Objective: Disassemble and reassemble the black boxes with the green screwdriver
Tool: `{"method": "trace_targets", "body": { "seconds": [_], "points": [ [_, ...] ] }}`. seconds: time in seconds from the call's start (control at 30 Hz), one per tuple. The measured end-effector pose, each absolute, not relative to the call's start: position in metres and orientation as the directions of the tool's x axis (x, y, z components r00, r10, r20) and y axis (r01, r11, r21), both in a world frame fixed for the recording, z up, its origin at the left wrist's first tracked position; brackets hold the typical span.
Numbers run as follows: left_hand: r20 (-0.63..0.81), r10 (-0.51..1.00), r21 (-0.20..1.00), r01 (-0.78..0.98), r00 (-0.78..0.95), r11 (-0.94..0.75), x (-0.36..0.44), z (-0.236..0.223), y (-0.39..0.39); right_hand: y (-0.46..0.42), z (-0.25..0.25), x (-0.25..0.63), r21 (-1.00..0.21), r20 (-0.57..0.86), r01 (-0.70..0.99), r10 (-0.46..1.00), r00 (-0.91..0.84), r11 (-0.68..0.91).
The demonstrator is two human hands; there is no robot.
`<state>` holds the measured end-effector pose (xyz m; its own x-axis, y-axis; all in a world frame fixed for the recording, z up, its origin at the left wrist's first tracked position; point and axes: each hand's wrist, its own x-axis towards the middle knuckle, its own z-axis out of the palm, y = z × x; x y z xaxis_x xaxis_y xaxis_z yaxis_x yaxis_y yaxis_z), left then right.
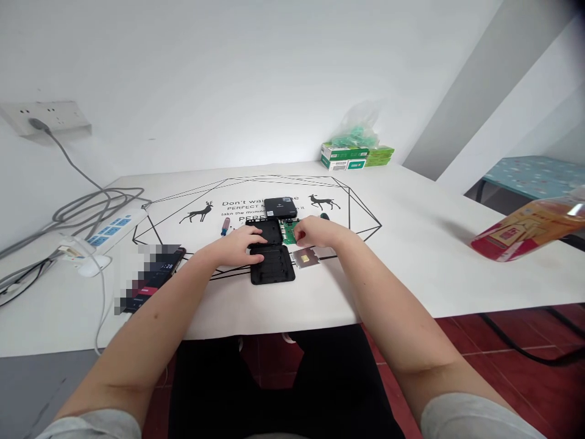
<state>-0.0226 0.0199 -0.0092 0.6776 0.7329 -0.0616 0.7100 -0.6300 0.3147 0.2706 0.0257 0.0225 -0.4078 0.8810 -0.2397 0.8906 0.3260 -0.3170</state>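
Two black plastic case halves lie on the white table (411, 256): the nearer one (273, 266) open side up, the farther one (265, 231) just behind it. My left hand (237, 247) rests on the seam between them, fingers stretched flat across the black plastic. My right hand (315, 231) is curled beside a green circuit board (287, 231), fingertips pinched at its right edge. A small square metal plate (305, 257) with a yellow centre lies just in front of my right hand. A closed black box (280, 207) stands behind the board.
A blue-handled screwdriver (225, 225) lies left of the case halves. A phone (153, 277) sits at the left, with a white power strip (107, 235) and grey cables beyond. Green boxes (354, 155) stand at the back edge. An orange packet (530, 228) lies at the right.
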Motion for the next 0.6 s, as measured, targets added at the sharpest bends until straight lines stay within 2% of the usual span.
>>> {"method": "trace_targets", "body": {
  "seconds": [0.17, 0.33, 0.47, 0.6],
  "points": [
    [0.009, 0.738, 0.330, 0.695, 0.675, -0.639, -0.024, -0.009, 0.020, 0.028, 0.021, 0.272, -0.352, -0.177, 0.864, 0.881, -0.439, 0.360],
    [0.077, 0.778, 0.304, 0.729, 0.623, -0.614, -0.023, -0.007, 0.023, 0.032, 0.025, 0.283, -0.463, 0.084, 0.762, 0.878, -0.471, 0.453],
    [0.144, 0.817, 0.224, 0.786, 0.558, -0.576, -0.022, -0.008, 0.028, 0.033, 0.026, 0.285, -0.596, 0.122, 0.725, 0.931, -0.344, 0.346],
    [0.220, 0.859, 0.210, 0.837, 0.463, -0.505, -0.022, -0.010, 0.031, 0.035, 0.025, 0.282, -0.719, 0.124, 0.658, 0.973, -0.197, 0.225]
  ]
}}
